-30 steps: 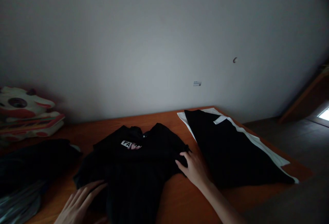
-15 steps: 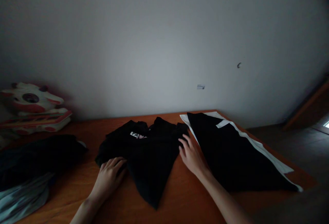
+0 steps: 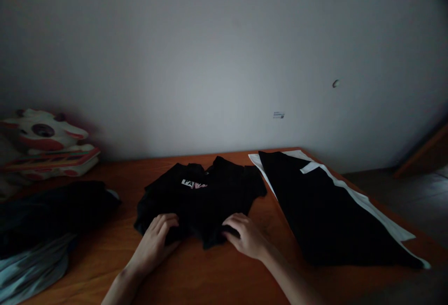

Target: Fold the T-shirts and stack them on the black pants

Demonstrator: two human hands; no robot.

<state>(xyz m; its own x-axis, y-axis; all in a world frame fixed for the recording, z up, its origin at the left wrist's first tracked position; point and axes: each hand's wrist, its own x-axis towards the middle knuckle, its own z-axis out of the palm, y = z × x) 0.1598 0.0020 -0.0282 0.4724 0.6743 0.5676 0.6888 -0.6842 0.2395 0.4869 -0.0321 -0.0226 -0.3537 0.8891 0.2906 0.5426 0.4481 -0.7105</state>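
A black T-shirt with a white and pink print on its chest lies on the orange-brown wooden table, its collar toward the wall. At its lower left edge, my left hand is closed on the cloth, fingers on top and thumb beneath. My right hand pinches the lower right edge between thumb and fingers. Between the two hands the hem is bunched and uneven, and part of it hides under my fingers.
Black and white garments lie flat, layered, on the right side of the table. Crumpled dark and grey clothes lie at the left. Behind them stands a cow-shaped toy keyboard. A grey wall rises along the back edge.
My right hand has moved from the right sleeve down to the hem and closed on it. The shirt's pointed lower part has drawn up shorter. My left hand has shifted slightly right.
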